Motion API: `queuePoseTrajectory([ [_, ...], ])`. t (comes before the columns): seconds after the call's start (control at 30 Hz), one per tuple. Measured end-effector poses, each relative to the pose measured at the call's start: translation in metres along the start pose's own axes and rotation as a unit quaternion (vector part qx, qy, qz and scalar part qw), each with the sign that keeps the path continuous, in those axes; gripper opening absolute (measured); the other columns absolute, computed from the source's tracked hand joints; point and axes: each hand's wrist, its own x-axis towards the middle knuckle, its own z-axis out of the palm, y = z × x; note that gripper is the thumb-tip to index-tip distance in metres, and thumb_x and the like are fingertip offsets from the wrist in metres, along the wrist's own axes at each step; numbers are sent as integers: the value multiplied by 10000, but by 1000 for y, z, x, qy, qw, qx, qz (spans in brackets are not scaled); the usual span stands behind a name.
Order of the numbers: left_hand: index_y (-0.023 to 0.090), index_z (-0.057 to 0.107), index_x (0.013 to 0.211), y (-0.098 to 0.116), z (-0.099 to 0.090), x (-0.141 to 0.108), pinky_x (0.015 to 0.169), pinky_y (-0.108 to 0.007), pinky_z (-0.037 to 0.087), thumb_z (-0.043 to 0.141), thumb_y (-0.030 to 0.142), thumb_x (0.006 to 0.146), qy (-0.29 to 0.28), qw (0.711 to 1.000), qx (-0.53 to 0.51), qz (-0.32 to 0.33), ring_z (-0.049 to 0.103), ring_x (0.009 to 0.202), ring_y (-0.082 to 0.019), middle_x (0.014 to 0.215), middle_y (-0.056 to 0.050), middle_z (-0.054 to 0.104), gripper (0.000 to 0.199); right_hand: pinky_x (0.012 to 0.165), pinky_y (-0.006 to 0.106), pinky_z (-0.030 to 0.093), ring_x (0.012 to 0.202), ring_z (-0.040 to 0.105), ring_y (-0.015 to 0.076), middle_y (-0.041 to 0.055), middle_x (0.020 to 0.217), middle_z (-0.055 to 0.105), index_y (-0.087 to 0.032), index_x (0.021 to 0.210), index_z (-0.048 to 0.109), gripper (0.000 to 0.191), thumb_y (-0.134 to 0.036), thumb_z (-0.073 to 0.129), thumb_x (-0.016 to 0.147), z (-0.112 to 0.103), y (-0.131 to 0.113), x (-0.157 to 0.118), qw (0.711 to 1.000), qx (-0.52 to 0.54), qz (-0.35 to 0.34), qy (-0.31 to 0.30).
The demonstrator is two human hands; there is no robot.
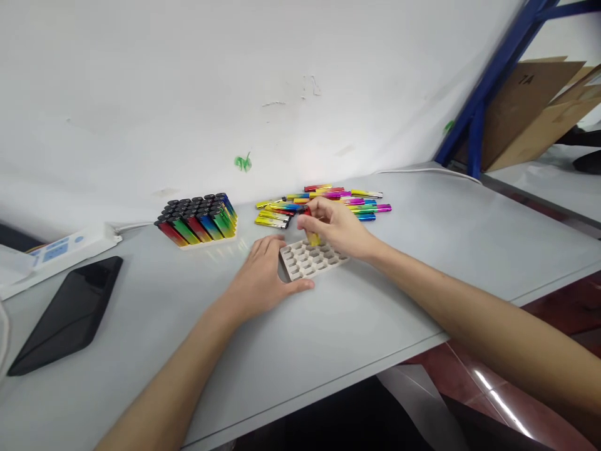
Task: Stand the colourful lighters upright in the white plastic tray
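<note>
A pale tray with rows of slots [307, 269] lies flat on the grey table. My left hand [265, 272] rests beside its left edge, thumb stretched along the front and fingers apart. Above the tray's far side, my right hand [335, 225] pinches a red and yellow lighter [313, 238] upright, its lower end at the slots; whether it sits inside one I cannot tell. Just behind lie several loose shiny lighters [275, 218] in mixed colours, partly hidden by my right hand. To the left, a second tray [211, 244] is packed with upright, black-topped lighters [197, 219].
A black phone [68, 313] lies at the left, near a white power strip [66, 254]. The white wall [188, 94] borders the table's [422, 250] back. A white cable [427, 170] runs along the back right, near a blue frame [476, 119] and cardboard boxes [530, 106].
</note>
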Motion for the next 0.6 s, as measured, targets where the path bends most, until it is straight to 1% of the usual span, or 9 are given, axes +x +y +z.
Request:
queuePoseTrajectory([
  [0.1,222,490,1264,4,3,0,1088,-516,415,728,736,678,-7,999,-33,26,424,1342,-355,1364,-123,524,814,715,293,479,754,610,150,12,826,666,-201,850,635,222,-414,697,853,3,-1,-4,999,8,-20,-45],
  [0.2,232,476,1304,6,5,0,1070,-517,429,761,737,635,-11,998,-51,39,440,1312,-360,1328,-114,541,886,733,315,501,766,638,168,19,855,689,-201,902,676,230,-412,730,829,5,1,-5,998,14,-21,-51],
  [0.3,237,459,1341,6,5,1,1079,-520,421,780,733,612,-14,997,-59,43,427,1321,-365,1338,-117,534,938,745,320,502,792,637,178,21,873,693,-211,918,696,227,-417,736,831,6,2,-6,998,-40,-48,-32],
  [0.4,229,464,1342,5,4,1,1080,-514,422,783,733,607,-21,997,-62,40,423,1319,-362,1337,-122,536,946,740,316,489,790,623,179,22,877,688,-221,924,702,217,-424,724,850,5,2,-6,990,-111,-80,-23],
  [0.6,206,465,1344,4,5,1,1112,-514,398,774,742,613,-23,997,-64,40,387,1357,-360,1382,-135,512,958,699,303,458,735,613,171,29,871,679,-214,936,682,216,-428,662,909,1,0,-5,972,-199,-113,-50],
])
